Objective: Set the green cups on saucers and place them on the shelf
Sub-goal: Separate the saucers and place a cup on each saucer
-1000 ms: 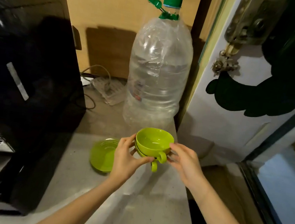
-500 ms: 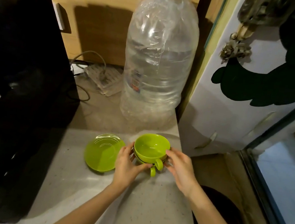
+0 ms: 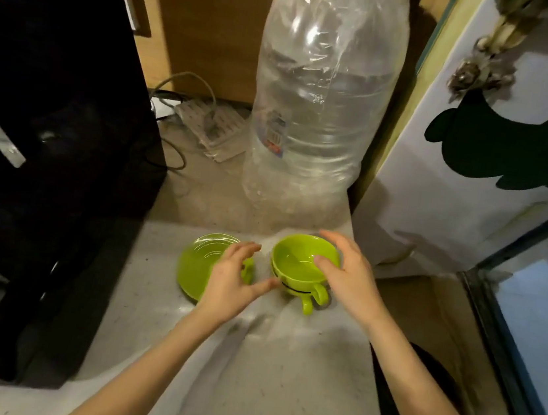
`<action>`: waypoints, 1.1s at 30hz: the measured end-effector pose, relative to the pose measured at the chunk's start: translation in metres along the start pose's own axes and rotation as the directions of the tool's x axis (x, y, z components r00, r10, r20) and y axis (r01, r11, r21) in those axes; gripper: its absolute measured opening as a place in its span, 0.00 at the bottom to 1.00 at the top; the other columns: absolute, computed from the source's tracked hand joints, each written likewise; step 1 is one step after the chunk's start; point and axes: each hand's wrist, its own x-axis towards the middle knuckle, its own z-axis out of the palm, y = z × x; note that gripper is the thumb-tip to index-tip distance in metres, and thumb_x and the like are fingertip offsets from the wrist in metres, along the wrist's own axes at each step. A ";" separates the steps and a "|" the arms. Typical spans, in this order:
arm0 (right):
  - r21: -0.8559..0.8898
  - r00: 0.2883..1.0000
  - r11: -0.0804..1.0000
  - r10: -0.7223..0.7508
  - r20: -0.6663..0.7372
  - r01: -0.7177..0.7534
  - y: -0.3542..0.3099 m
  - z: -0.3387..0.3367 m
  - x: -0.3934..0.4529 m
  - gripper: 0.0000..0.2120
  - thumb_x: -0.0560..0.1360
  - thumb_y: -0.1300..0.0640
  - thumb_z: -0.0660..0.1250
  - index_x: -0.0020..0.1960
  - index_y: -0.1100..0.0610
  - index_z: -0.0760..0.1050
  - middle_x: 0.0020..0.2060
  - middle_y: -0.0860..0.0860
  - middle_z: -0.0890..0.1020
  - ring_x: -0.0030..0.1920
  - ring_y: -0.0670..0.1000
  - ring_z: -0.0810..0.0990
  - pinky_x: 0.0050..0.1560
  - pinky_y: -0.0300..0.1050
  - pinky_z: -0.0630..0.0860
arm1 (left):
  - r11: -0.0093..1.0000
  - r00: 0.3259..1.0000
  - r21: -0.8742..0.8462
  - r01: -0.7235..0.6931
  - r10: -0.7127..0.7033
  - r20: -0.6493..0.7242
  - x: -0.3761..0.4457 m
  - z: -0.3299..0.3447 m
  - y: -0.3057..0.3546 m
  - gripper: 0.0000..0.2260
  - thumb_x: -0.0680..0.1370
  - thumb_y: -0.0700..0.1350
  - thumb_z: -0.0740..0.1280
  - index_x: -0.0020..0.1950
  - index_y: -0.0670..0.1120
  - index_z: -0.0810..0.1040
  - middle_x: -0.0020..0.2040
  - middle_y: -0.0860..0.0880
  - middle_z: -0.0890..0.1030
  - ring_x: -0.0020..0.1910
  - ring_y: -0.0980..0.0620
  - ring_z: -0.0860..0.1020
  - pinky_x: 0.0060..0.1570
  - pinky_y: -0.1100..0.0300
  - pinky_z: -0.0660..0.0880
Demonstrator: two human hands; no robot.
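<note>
Two green cups (image 3: 293,266) sit nested one inside the other on the grey shelf top (image 3: 267,361), handles toward me. A dark gap shows between them at the front. My right hand (image 3: 348,278) arches over the upper cup's right rim, thumb inside and fingers over the far edge. My left hand (image 3: 232,280) hovers with spread fingers over the right side of a green saucer (image 3: 198,262), which lies flat left of the cups. Its thumb tip reaches the cups' left wall.
A big clear plastic water bottle (image 3: 322,110) stands just behind the cups. A black appliance (image 3: 53,111) fills the left side. A power strip with cables (image 3: 207,123) lies at the back. A white door (image 3: 478,163) bounds the right, with a drop beyond the shelf's right edge.
The cups have come down onto the shelf top beside the saucer. My left hand has let go and opened toward the saucer. My right hand has shifted up onto the upper cup's rim.
</note>
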 end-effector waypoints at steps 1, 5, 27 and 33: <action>0.028 0.999 0.999 -0.047 0.021 0.047 -0.010 0.006 -0.001 0.18 0.72 0.65 0.65 0.61 0.59 0.73 0.60 0.54 0.76 0.63 0.51 0.72 0.62 0.38 0.64 | 1.000 0.998 0.025 -0.008 0.009 -0.057 0.000 -0.007 -0.004 0.27 0.65 0.48 0.75 0.61 0.42 0.74 0.62 0.43 0.75 0.60 0.47 0.75 0.60 0.54 0.72; 0.235 0.976 0.972 -0.027 0.217 -0.025 -0.036 0.047 -0.008 0.15 0.74 0.67 0.62 0.60 0.60 0.74 0.54 0.53 0.79 0.55 0.49 0.77 0.54 0.31 0.70 | 0.991 0.990 0.133 0.022 -0.003 -0.138 -0.002 -0.027 -0.027 0.34 0.62 0.53 0.76 0.65 0.44 0.70 0.69 0.43 0.69 0.68 0.46 0.66 0.68 0.58 0.60; 0.184 0.994 0.978 0.085 0.064 -0.096 -0.023 0.107 -0.031 0.14 0.74 0.65 0.62 0.59 0.63 0.73 0.54 0.59 0.79 0.53 0.55 0.78 0.56 0.45 0.74 | 0.970 0.992 0.241 0.043 -0.012 -0.129 -0.029 -0.044 -0.064 0.56 0.51 0.62 0.76 0.71 0.40 0.57 0.71 0.39 0.63 0.70 0.42 0.60 0.66 0.55 0.57; 0.239 0.986 0.957 0.157 0.046 -0.164 -0.010 0.096 -0.054 0.10 0.72 0.66 0.64 0.51 0.61 0.81 0.45 0.57 0.85 0.45 0.55 0.82 0.50 0.54 0.79 | 0.973 0.997 0.228 -0.034 0.048 -0.058 -0.076 -0.052 -0.052 0.55 0.52 0.60 0.77 0.71 0.39 0.57 0.72 0.38 0.61 0.70 0.48 0.56 0.68 0.56 0.55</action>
